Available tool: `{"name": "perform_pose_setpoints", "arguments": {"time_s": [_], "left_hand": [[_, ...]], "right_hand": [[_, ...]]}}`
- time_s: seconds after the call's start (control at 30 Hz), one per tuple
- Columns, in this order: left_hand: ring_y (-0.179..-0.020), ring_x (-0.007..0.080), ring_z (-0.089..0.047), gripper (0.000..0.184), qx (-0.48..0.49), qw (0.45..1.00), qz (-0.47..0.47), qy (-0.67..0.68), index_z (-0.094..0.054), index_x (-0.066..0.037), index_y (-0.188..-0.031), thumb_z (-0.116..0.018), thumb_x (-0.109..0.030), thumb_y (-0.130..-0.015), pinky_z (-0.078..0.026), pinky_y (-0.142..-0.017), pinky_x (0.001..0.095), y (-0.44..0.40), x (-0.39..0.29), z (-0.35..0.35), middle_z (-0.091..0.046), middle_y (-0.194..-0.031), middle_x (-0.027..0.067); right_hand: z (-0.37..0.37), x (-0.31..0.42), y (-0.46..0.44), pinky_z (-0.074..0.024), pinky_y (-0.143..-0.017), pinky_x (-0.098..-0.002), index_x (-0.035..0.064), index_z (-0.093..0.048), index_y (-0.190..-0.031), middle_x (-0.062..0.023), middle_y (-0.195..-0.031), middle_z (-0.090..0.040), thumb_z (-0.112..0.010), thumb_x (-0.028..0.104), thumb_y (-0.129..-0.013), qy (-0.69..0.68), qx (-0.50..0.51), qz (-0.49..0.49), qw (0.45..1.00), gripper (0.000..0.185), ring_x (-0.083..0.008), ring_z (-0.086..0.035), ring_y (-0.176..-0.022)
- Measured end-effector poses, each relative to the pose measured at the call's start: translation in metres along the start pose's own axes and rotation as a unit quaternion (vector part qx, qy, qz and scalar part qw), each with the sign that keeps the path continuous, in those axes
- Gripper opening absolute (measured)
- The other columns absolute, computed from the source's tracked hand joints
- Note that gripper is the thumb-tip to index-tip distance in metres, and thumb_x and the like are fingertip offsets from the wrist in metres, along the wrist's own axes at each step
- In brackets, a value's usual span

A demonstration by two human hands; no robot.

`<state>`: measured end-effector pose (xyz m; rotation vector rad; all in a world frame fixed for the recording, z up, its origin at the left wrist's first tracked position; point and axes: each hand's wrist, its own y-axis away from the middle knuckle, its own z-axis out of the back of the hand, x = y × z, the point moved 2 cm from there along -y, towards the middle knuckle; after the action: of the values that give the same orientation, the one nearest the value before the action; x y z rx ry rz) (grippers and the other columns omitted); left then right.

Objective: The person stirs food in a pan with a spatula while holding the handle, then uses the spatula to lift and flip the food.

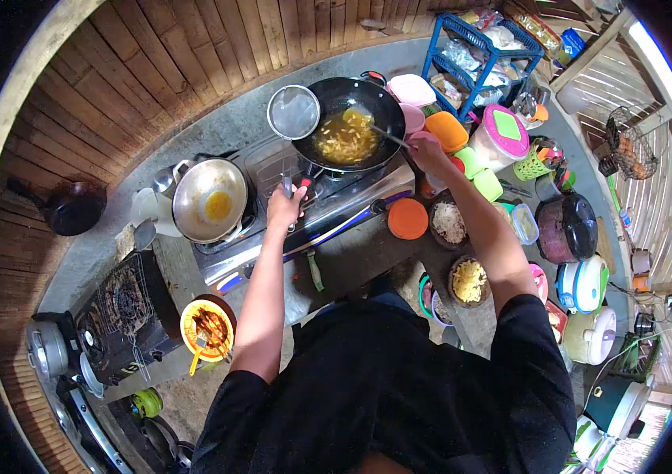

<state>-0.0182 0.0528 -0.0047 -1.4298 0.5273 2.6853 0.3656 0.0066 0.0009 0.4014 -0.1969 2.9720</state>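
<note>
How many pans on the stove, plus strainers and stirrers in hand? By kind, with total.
Pans: 2 (black wok, silver pan)
Strainers: 1 (strainer in left hand)
Stirrers: 1 (stirrer in right hand)
Total: 4

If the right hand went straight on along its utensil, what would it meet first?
The right hand would probably meet the wok first, at its rim; it might pass above, depth being unclear.

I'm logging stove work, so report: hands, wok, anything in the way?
Left hand gripping strainer. Right hand gripping utensil, reaching into wok. Yellowish pieces in wok's liquid. Strainer overlaps wok's left rim in view; contact unclear.
</note>
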Motion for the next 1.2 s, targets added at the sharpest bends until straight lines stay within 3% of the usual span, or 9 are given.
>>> {"name": "perform_pose_setpoints", "arguments": {"time_s": [0.1,0.17,0.27,0.5,0.6,0.77,1.0,1.1,1.2], "left_hand": [[-0.051,0.0178,-0.064,0.027,-0.001,1.000,-0.001,-0.004,-0.057,-0.007,-0.084,-0.066,-0.032,-0.086,-0.050,-0.055,0.0333,-0.003,0.004,-0.002,-0.068,-0.071,0.0065],[-0.050,0.0177,-0.064,0.027,-0.004,1.000,-0.003,0.002,-0.057,-0.007,-0.084,-0.066,-0.032,-0.086,-0.049,-0.054,0.0328,0.000,0.002,-0.001,-0.068,-0.071,0.0065],[-0.049,0.0174,-0.063,0.028,-0.006,1.000,-0.009,0.006,-0.057,-0.006,-0.085,-0.066,-0.032,-0.086,-0.049,-0.053,0.0323,0.001,0.000,-0.001,-0.068,-0.071,0.0063],[-0.048,0.0175,-0.063,0.030,-0.001,1.000,-0.007,0.013,-0.055,-0.004,-0.086,-0.067,-0.032,-0.086,-0.049,-0.049,0.0323,0.002,0.000,-0.002,-0.068,-0.072,0.0080],[-0.048,0.0180,-0.063,0.031,-0.010,1.000,-0.009,0.023,-0.055,-0.004,-0.086,-0.067,-0.032,-0.086,-0.049,-0.049,0.0321,0.004,-0.001,-0.002,-0.068,-0.072,0.0088],[-0.048,0.0182,-0.063,0.031,-0.007,1.000,-0.014,0.025,-0.055,-0.004,-0.086,-0.066,-0.033,-0.086,-0.049,-0.049,0.0325,0.003,0.000,-0.002,-0.068,-0.072,0.0087],[-0.049,0.0180,-0.063,0.030,-0.004,1.000,0.000,0.007,-0.055,-0.005,-0.087,-0.067,-0.032,-0.086,-0.049,-0.052,0.0328,0.005,-0.004,0.000,-0.068,-0.072,0.0073],[-0.049,0.0179,-0.063,0.029,-0.001,1.000,-0.002,0.017,-0.055,-0.005,-0.087,-0.067,-0.032,-0.086,-0.049,-0.053,0.0331,0.001,0.000,-0.002,-0.068,-0.072,0.0070],[-0.049,0.0180,-0.063,0.029,-0.004,1.000,-0.004,0.015,-0.055,-0.005,-0.086,-0.067,-0.032,-0.086,-0.049,-0.054,0.0335,0.000,0.001,-0.003,-0.068,-0.071,0.0072]], "right_hand": [[0.003,0.011,0.013,-0.0510,-0.071,-0.0465,0.0069,-0.065,-0.105,-0.0188,-0.088,-0.067,-0.049,0.017,-0.088,-0.088,0.057,0.042,0.994,0.025,-0.0366,-0.065,-0.081],[0.009,0.023,0.021,-0.0465,-0.066,-0.0305,0.0034,-0.063,-0.115,-0.0039,-0.072,-0.057,-0.051,0.013,-0.092,-0.244,0.182,-0.036,0.952,0.028,-0.0156,-0.055,-0.067],[0.014,0.025,0.028,-0.0492,-0.066,-0.0360,0.0044,-0.064,-0.111,-0.0132,-0.081,-0.066,-0.054,0.019,-0.092,-0.262,0.191,0.027,0.945,0.026,-0.0229,-0.063,-0.073],[0.060,0.033,0.047,-0.0498,-0.068,-0.0363,0.0062,-0.063,-0.114,-0.0129,-0.081,-0.066,-0.054,0.015,-0.091,-0.261,0.096,0.004,0.961,0.027,-0.0240,-0.064,-0.074],[0.064,0.024,0.045,-0.0505,-0.070,-0.0408,0.0071,-0.063,-0.114,-0.0169,-0.084,-0.066,-0.053,0.012,-0.089,-0.164,-0.082,0.111,0.977,0.028,-0.0318,-0.065,-0.077],[0.070,0.025,0.039,-0.0497,-0.073,-0.0476,0.0081,-0.064,-0.107,-0.0185,-0.092,-0.066,-0.050,0.009,-0.087,-0.010,-0.052,-0.058,0.997,0.024,-0.0381,-0.064,-0.084],[0.063,0.019,0.038,-0.0502,-0.074,-0.0439,0.0072,-0.063,-0.107,-0.0171,-0.088,-0.066,-0.049,0.010,-0.087,-0.035,0.065,-0.010,0.997,0.025,-0.0354,-0.064,-0.085],[0.053,0.015,0.037,-0.0478,-0.062,-0.0376,0.0049,-0.066,-0.106,-0.0115,-0.075,-0.065,-0.058,0.016,-0.089,-0.187,0.082,0.040,0.978,0.022,-0.0235,-0.062,-0.067],[0.069,0.036,0.048,-0.0434,-0.059,-0.0298,0.0033,-0.066,-0.106,-0.0043,-0.070,-0.059,-0.058,0.014,-0.090,-0.266,0.209,-0.061,0.939,0.021,-0.0129,-0.053,-0.064]]}}
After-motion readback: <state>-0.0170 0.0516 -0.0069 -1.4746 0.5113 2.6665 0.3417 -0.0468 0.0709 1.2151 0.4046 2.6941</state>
